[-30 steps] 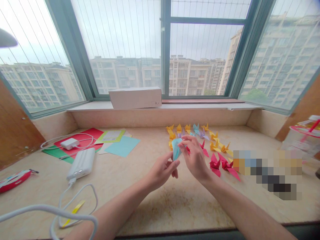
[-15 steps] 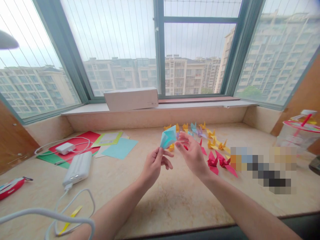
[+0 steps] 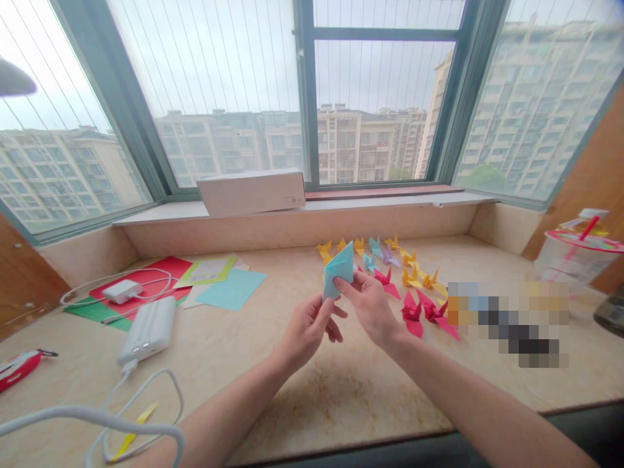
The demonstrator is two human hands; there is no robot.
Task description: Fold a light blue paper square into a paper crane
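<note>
A big window (image 3: 229,84) with thin lines across it fills the back. In front is a tan counter (image 3: 292,403) with brown smudges. A long white box (image 3: 251,195) sits on the window ledge. A clear cup (image 3: 556,260) with a red rim is at the far right.

The left hand (image 3: 309,325) is up over the counter. Its grip is pinched tight, thumb and finger on the low end of the blue paper, and its other fingers hang loose. The right hand (image 3: 368,302) has its grip pinched too, with its thumb flat on the paper's front and its fingers at the right side.

A flat blue sheet (image 3: 234,289) lies to the left, near a white power bank (image 3: 149,328).

The blue paper (image 3: 342,263) is held up between both hands, off the counter. It is light blue and folded into a slim kite shape. It leans a bit, with a sharp tip at the top. Thin crease lines fan out on its left part, and its front is smooth.

Smallest are the folded birds: red birds (image 3: 412,311) near the right hand, and yellow birds (image 3: 412,278) behind them.
</note>
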